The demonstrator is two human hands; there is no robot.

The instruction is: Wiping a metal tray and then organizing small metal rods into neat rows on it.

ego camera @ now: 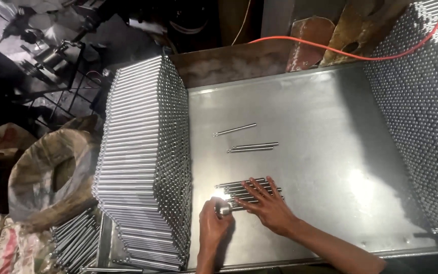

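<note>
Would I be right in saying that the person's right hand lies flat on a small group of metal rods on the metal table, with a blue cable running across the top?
Not quite: the cable is orange, not blue, as the head view shows. The rest stands: the right hand lies flat on a small group of metal rods on the metal table.

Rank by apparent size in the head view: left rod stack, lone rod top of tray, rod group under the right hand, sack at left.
1. left rod stack
2. sack
3. rod group under the right hand
4. lone rod
</note>
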